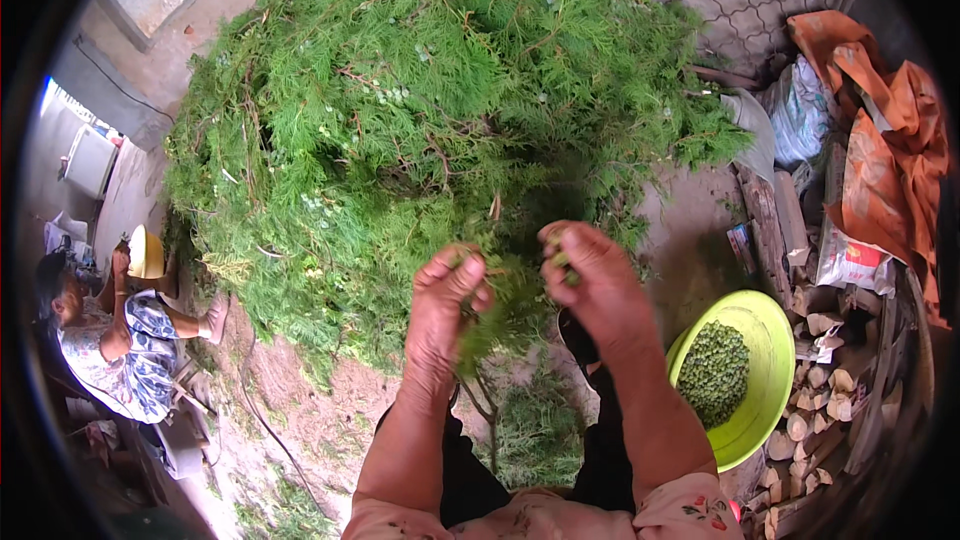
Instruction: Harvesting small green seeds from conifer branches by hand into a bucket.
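My left hand (445, 295) is closed around a green conifer sprig (480, 330), whose feathery end hangs down below the fingers. Beside it, a short gap away, my right hand (598, 280) is pinched, with small greenish bits showing between thumb and fingers; they look like the round green cones. Both hands are over the near edge of a large heap of cut conifer branches (400, 90), dotted with pale green cones. To the right of my right forearm a yellow-green basin (765, 380) leans at a tilt, partly filled with small green cones (713, 375).
Stacked firewood (815, 405) lines the right side, below an orange cloth (885, 160) and plastic bags (797, 115). At the left another person (115, 340) sits on a low seat, holding a yellow bowl (147, 253). A loose branch (535, 420) lies between my legs.
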{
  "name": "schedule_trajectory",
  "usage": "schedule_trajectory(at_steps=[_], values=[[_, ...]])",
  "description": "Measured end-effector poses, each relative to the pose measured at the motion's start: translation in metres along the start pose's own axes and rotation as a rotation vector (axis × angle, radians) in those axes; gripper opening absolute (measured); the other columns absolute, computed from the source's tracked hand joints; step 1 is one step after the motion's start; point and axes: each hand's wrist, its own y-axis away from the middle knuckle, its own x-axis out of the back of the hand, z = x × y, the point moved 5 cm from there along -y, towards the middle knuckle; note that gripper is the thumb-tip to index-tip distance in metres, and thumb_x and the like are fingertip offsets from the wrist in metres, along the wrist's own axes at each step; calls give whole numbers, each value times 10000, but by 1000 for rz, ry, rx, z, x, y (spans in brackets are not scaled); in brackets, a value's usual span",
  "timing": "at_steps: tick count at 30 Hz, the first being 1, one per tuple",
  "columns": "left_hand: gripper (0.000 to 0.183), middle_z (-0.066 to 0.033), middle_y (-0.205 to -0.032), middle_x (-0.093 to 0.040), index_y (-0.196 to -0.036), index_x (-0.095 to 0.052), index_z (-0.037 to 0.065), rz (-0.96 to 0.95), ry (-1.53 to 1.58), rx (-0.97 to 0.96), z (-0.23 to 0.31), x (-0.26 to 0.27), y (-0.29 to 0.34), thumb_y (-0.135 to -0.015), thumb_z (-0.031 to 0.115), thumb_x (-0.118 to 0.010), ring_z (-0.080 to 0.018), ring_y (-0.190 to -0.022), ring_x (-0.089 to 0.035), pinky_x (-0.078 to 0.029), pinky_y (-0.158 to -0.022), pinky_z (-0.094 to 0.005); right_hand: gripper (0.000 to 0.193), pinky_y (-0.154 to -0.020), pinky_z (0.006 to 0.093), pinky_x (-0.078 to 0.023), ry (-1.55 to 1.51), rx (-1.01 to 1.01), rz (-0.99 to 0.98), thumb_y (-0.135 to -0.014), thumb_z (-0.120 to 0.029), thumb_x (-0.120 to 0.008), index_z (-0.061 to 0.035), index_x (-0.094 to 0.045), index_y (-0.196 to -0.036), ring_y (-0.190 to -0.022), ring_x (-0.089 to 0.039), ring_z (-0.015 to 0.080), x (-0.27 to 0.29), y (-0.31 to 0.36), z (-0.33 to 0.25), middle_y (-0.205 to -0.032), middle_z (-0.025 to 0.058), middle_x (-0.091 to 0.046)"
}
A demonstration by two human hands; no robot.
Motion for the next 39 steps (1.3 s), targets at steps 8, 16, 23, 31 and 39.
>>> schedule_trajectory(at_steps=[8,16,23,31,39], values=[[130,-53,-645,-564,-872,-598,19,-82,175,-66,17,26,-2,-801,128,-606,-99,-434,-394,-279,-388,-233,216,-498,193,-385,649,188,541,-786,-137,-603,-15,-595,-964,-612,-502,84,161,65,-77,-761,15,-548],[143,-26,-555,-464,-893,-565,19,-174,296,-81,15,9,-3,-853,150,-526,-95,-415,-340,-244,-404,-238,455,-825,353,-443,1929,158,772,-643,-67,-691,-24,-556,-1076,-989,-540,291,386,226,-82,-1044,163,-577],[175,-15,-527,-426,-847,-532,30,-438,398,-220,30,9,5,-878,194,-482,-95,-412,-343,-251,-383,-230,346,-779,270,-413,759,-103,78,-777,-210,-579,21,-579,-1034,-860,-535,150,61,76,15,-892,84,-593],[277,-56,-536,-494,-745,-532,35,-668,397,-280,16,-11,15,-868,269,-448,-134,-386,-404,-332,-368,-278,347,-711,339,-450,907,128,61,-699,-235,-674,-5,-550,-928,-844,-570,282,7,21,147,-939,188,-583],[636,-176,-692,-606,-727,-601,6,-498,245,-210,16,-19,18,-819,601,-396,-278,-585,-577,-465,-495,-386,415,-873,332,-396,1283,505,-24,-777,-93,-550,-27,-416,-1165,-1011,-516,283,36,22,167,-1084,200,-533]])
